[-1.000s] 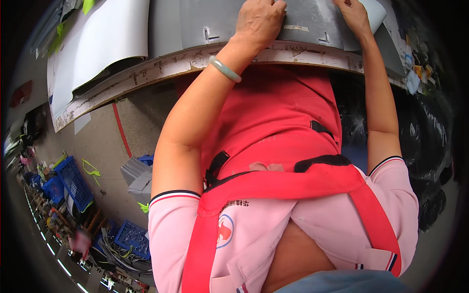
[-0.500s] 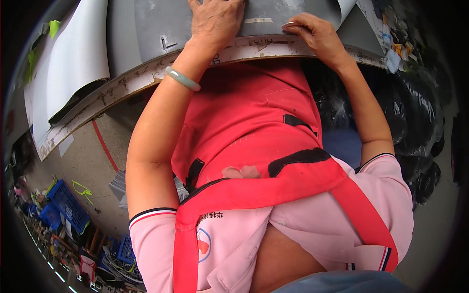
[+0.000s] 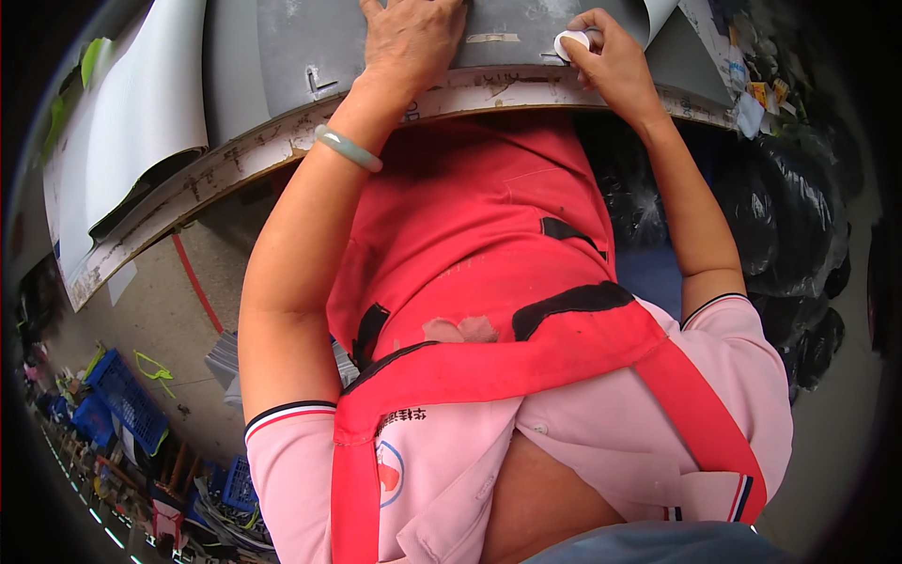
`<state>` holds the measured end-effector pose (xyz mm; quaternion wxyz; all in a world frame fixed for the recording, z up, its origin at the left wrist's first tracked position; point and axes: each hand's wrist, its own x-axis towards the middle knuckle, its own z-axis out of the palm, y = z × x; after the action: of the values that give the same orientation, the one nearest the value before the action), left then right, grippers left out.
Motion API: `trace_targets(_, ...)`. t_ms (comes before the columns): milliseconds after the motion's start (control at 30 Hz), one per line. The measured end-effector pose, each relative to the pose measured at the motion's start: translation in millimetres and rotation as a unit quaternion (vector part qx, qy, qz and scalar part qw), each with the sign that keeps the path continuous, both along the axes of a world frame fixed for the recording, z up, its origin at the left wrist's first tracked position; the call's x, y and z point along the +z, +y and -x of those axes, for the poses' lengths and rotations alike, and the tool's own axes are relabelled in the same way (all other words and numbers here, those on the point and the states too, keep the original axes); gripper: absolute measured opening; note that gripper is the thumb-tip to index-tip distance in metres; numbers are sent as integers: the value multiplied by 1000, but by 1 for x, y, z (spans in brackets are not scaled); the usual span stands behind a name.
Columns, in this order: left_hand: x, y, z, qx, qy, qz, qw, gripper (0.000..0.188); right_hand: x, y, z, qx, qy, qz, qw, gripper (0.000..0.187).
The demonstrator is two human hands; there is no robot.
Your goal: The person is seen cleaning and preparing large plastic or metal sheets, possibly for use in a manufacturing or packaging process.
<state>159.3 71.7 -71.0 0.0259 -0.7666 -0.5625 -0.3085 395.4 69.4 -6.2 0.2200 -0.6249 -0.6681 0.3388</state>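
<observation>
head view: our right hand pinches a white, roundish disc between thumb and forefinger, just left of the palm and over the near edge of a gray sheet on the desk. the disc shows no clear long axis, and the right hand is the nearer to it. our left hand lies on the sheet, well to the left; its fingertips are cut off, so we cannot tell whether it grips anything. a beige tape strip runs left to right between our hands.

Pink s/s shirt; red apron
</observation>
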Motion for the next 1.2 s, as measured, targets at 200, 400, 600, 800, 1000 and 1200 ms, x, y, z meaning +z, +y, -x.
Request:
trace_targets(200,2,-1,0,1,7,12,1000,21,5,17,-7,36,24,93,995,16)
trace_targets(400,9,5,0,-8,-10,51,999,24,-2,55,-37,179,-96,170,964,23)
trace_targets(600,-13,5,4,22,28,10,999,31,-8,104,-36,114,21,-22,993,29)
trace_targets(800,-10,0,-3,29,36,38,998,35,-30,169,-7,96,-122,-220,963,26)
trace_targets(1000,-13,1,2,29,20,54,998,34,-34,200,23,172,-162,-200,951,24)
trace_targets(1200,-2,6,-9,11,8,48,999,34,-84,267,-20,269,-307,-366,836,16)
